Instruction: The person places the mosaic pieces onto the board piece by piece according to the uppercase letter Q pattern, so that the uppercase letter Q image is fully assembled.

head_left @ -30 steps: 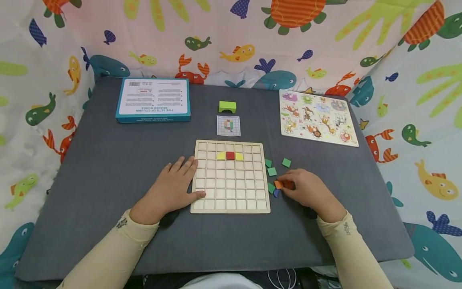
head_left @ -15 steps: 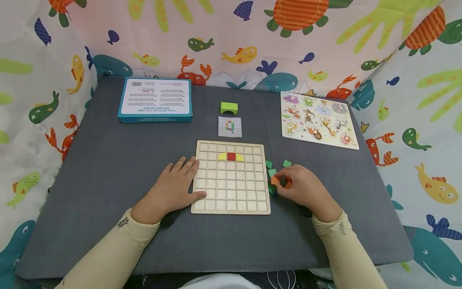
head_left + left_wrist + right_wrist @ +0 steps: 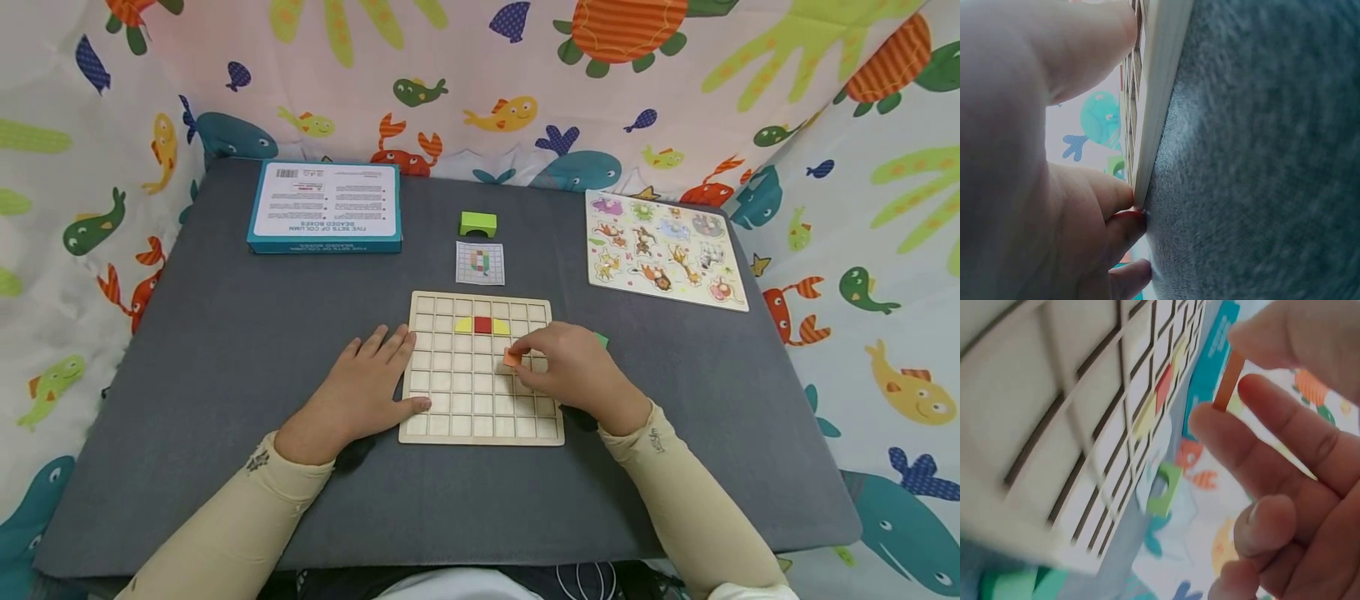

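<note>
a grey table (image 3: 450, 500) bears a box (image 3: 326, 204), block (image 3: 478, 221), card (image 3: 480, 263), wooden grid (image 3: 462, 402) and animal board (image 3: 664, 252).

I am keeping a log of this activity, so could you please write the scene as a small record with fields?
board: wooden grid, flat on grey table
tiles placed: red tile between two yellow tiles, second row from far edge
right hand: pinches orange tile above the board
left hand: rests at the board's left edge
beyond board: printed card, then green block
far left: blue box
far right: animal picture panel
</note>
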{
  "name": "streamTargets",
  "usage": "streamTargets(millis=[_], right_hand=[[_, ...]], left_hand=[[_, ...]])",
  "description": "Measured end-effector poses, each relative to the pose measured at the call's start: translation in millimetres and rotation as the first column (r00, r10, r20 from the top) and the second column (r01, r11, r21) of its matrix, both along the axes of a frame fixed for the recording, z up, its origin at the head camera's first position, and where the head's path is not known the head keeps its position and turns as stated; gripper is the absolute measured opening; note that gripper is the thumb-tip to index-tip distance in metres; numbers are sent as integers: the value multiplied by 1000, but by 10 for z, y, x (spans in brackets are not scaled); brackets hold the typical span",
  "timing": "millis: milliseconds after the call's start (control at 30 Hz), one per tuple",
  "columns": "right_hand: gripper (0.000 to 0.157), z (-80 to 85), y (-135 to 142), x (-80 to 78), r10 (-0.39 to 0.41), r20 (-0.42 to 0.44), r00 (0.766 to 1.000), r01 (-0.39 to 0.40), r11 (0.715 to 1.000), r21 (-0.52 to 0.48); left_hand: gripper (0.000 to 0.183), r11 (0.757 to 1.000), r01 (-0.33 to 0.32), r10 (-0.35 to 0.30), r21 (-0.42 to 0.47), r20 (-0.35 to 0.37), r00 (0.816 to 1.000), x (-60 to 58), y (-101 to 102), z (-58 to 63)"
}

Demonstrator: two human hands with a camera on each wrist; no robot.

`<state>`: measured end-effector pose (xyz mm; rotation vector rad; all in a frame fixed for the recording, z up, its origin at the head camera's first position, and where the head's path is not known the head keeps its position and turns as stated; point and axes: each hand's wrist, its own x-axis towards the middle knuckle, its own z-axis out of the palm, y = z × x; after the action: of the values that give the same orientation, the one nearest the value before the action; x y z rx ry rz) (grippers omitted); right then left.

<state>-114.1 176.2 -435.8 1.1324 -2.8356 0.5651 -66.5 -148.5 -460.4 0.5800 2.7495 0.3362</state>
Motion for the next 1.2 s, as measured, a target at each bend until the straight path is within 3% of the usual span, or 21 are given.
streamTargets(millis=[300, 633, 767, 900, 1000, 1200], right_hand=[[11, -43, -442, -179, 20, -5, 1000, -19, 997, 70], [8, -109, -679, -291, 90, -48, 995, -84, 990, 116], [8, -127, -723, -312, 94, 9, 996, -95, 988, 124], [14, -117, -688, -322, 117, 83, 990, -125, 987, 97], [18, -25, -558, -303, 93, 92, 991, -101, 992, 78], [21, 241, 1, -208, -102, 130, 986, 90, 992, 91]], left_hand=[[103, 1000, -7, 7, -3, -1, 1000, -3, -5, 22], [106, 1000, -1, 1, -16, -4, 1000, -15, -15, -13], [107, 1000, -2, 2, -19, -8, 1000, -18, -17, -27], [107, 1000, 0, 0, -24, -8, 1000, -16, -12, -16], [107, 1000, 2, -2, -26, -4, 1000, -11, -14, -2], [106, 1000, 0, 0, -16, 4, 1000, -14, -23, 16]])
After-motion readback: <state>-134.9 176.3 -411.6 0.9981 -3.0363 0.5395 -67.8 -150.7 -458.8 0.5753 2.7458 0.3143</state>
